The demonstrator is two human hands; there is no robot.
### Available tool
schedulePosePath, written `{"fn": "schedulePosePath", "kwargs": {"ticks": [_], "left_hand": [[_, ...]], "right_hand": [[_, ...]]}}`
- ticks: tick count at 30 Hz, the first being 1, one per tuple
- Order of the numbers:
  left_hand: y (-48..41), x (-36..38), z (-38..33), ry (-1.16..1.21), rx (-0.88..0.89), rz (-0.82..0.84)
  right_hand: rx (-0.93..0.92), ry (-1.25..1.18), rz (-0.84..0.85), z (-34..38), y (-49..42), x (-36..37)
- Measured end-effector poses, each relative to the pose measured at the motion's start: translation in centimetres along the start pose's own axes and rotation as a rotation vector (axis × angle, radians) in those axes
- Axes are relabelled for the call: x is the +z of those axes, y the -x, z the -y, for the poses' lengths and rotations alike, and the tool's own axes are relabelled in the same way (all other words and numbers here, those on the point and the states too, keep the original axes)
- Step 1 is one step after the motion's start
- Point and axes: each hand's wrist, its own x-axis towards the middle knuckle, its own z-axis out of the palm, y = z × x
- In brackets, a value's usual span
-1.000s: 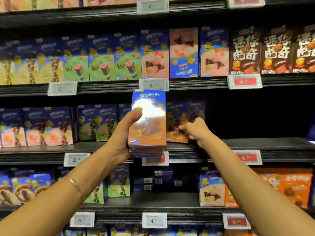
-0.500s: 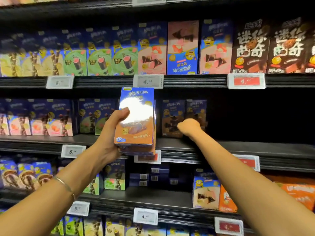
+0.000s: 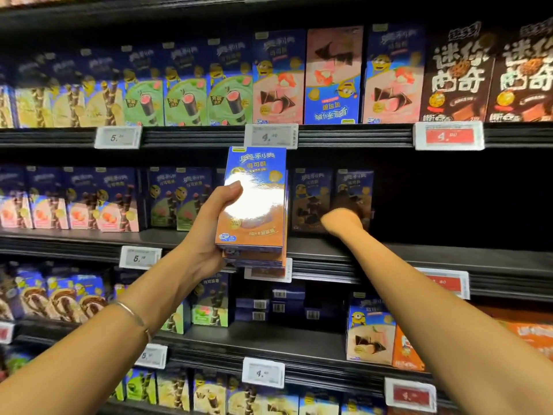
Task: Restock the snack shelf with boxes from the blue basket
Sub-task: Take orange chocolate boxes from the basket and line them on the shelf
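Note:
My left hand grips a small stack of blue-and-orange snack boxes, held upright in front of the middle shelf. My right hand reaches into that shelf and closes on the lower part of a dark blue-and-brown box that stands upright there. Its fingertips are hidden behind the hand. A matching box stands just left of it. The blue basket is out of view.
Right of the brown boxes the middle shelf is a dark gap. Rows of snack boxes fill the shelf above, and more boxes stand on the one below. Price tags line the shelf edges.
My right hand has pushed deeper into the middle shelf with its box, which now stands beside the other brown one. The left hand keeps holding its stack.

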Motion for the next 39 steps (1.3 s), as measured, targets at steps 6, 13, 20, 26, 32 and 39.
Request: {"fn": "schedulePosePath", "kwargs": {"ticks": [6, 13, 20, 26, 32, 39], "left_hand": [[-0.1, -0.1, 0.0, 0.002, -0.003, 0.015], [-0.1, -0.3, 0.6, 0.032, 0.055, 0.029], [-0.1, 0.1, 0.7, -0.027, 0.070, 0.059], [-0.5, -0.8, 0.3, -0.279, 0.082, 0.002], [-1.3, -3.9, -0.4, -0.243, 0.122, -0.129], [-3.1, -5.5, -2.0, -0.177, 0.048, -0.198]], "right_hand": [[0.001, -0.012, 0.007, 0.5, 1.0, 0.4], [-0.131, -0.844, -0.109, 2.6, 9.1, -2.9], [-0.299, -0.891, 0.030, 5.5, 17.5, -2.9], [-0.277, -1.015, -0.023, 6.1, 18.3, -2.5], [-0.187, -1.018, -0.055, 2.0, 18.0, -4.2], [-0.017, -0.865, -0.208, -2.8, 14.1, -5.2]]}}
